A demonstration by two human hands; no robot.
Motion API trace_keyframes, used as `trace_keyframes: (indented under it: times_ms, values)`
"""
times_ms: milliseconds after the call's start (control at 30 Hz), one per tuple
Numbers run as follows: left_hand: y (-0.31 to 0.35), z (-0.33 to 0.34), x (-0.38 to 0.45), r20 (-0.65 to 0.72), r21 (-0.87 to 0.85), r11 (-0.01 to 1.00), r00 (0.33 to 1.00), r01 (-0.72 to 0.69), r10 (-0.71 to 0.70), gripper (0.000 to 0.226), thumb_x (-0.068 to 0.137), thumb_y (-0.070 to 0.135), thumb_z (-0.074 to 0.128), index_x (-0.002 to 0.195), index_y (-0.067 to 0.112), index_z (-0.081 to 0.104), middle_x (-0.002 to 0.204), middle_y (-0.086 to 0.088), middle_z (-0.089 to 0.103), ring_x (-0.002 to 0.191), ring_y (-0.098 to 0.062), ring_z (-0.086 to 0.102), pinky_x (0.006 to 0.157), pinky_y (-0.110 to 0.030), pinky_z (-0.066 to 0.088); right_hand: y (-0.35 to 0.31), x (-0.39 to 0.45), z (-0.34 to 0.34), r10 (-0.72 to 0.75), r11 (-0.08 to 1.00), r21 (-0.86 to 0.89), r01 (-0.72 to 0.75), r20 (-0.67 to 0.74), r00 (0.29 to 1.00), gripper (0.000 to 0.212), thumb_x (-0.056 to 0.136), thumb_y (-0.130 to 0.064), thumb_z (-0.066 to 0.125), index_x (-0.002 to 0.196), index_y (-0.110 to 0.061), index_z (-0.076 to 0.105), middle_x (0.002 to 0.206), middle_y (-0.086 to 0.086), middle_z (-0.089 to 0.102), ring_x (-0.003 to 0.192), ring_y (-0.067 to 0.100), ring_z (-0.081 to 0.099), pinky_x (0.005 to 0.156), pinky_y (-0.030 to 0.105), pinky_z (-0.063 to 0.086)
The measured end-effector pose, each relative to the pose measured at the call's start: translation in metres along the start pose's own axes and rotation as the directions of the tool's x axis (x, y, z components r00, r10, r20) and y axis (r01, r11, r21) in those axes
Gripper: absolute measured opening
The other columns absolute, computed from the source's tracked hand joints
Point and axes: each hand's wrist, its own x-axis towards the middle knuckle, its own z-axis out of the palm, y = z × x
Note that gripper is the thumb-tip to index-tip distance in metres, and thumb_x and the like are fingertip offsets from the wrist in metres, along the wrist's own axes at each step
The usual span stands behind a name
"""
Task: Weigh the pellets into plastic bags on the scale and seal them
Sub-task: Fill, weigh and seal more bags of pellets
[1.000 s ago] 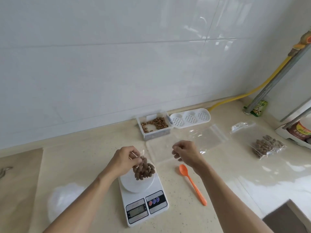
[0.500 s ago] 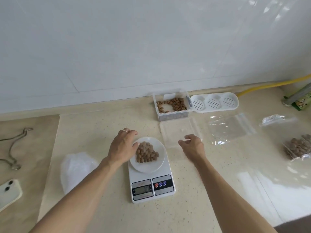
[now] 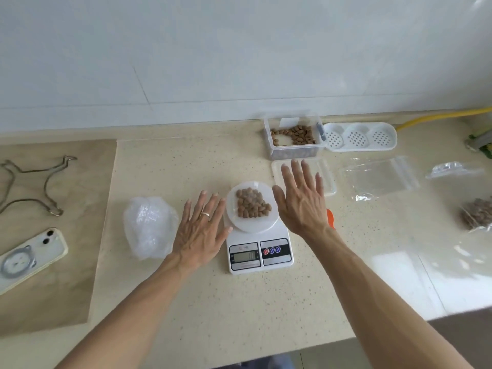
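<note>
The speckled beige stone table (image 3: 186, 302) runs along a white tiled wall (image 3: 213, 49). On either side of the scale, the left hand (image 3: 200, 231) and right hand (image 3: 302, 198) are held flat with fingers straight and spread, holding nothing. Between them, toward the table's middle, the white digital kitchen scale (image 3: 259, 246) carries a small clear plastic bag of brown pellets (image 3: 252, 202) on its round platform. Near the left hand lies a crumpled heap of clear plastic bags (image 3: 149, 226). At the table's far edge stands a clear plastic box of brown pellets (image 3: 292, 138), with an empty clear zip bag (image 3: 379, 177) to its near right. Another filled pellet bag (image 3: 476, 215) lies at the right edge.
</note>
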Motion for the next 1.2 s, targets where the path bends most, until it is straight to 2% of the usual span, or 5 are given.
trace_keyframes:
  times_ms: [267, 733, 867, 1033, 1200]
  values:
    - [-0.001, 0.005, -0.011, -0.007, -0.015, 1.0, 1.0, -0.015, 0.015, 0.069, 0.098, 0.058, 0.01, 0.151, 0.015, 0.013, 0.158, -0.011, 0.017, 0.148, -0.031, 0.007, 0.118, -0.054, 0.009, -0.005, -0.019, 0.005, 0.033, 0.999, -0.042, -0.03, 0.052, 0.998, 0.063, 0.103, -0.049, 0.014, 0.158, -0.019, 0.004, 0.165, 0.006, -0.007, 0.151, 0.022, -0.014, 0.12, 0.045, -0.012]
    - [0.009, 0.0, 0.005, -0.015, 0.004, 0.999, 0.999, -0.045, 0.045, 0.07, 0.096, 0.059, 0.006, 0.152, 0.016, 0.008, 0.16, -0.011, 0.013, 0.148, -0.031, 0.002, 0.118, -0.053, 0.006, 0.009, -0.019, 0.008, 0.083, 0.996, 0.015, -0.083, 0.016, 0.996, 0.082, 0.088, -0.061, -0.007, 0.157, -0.021, 0.008, 0.166, 0.006, -0.003, 0.152, 0.021, -0.01, 0.116, 0.04, -0.015]
    - [0.022, -0.01, 0.025, -0.014, -0.008, 0.997, 0.997, -0.082, 0.082, 0.07, 0.097, 0.059, 0.007, 0.152, 0.016, 0.007, 0.16, -0.011, 0.017, 0.148, -0.031, 0.005, 0.118, -0.054, 0.007, 0.025, -0.02, 0.001, 0.198, 0.975, 0.103, -0.198, 0.015, 0.98, 0.065, 0.101, -0.053, 0.014, 0.157, -0.02, 0.014, 0.166, 0.007, 0.005, 0.153, 0.023, -0.004, 0.121, 0.043, -0.005]
    - [0.056, -0.034, 0.067, -0.051, -0.06, 0.983, 0.984, -0.176, 0.173, 0.07, 0.096, 0.055, 0.018, 0.15, 0.012, 0.028, 0.157, -0.012, 0.027, 0.148, -0.031, 0.011, 0.117, -0.052, 0.006, 0.051, -0.029, -0.006, 0.488, 0.808, 0.401, -0.432, -0.045, 0.872, 0.049, 0.102, -0.036, 0.042, 0.144, -0.012, 0.041, 0.145, 0.013, 0.047, 0.134, 0.03, 0.039, 0.107, 0.047, 0.033]
    - [0.089, -0.045, 0.118, 0.034, -0.069, 0.97, 0.971, -0.232, 0.235, 0.064, 0.099, 0.052, 0.024, 0.149, 0.014, 0.029, 0.155, -0.009, 0.03, 0.148, -0.027, 0.012, 0.119, -0.049, 0.005, 0.072, -0.038, -0.003, 0.617, 0.561, 0.628, -0.539, 0.117, 0.778, 0.04, 0.101, -0.029, 0.047, 0.135, -0.009, 0.051, 0.126, 0.013, 0.064, 0.106, 0.025, 0.058, 0.086, 0.031, 0.042]
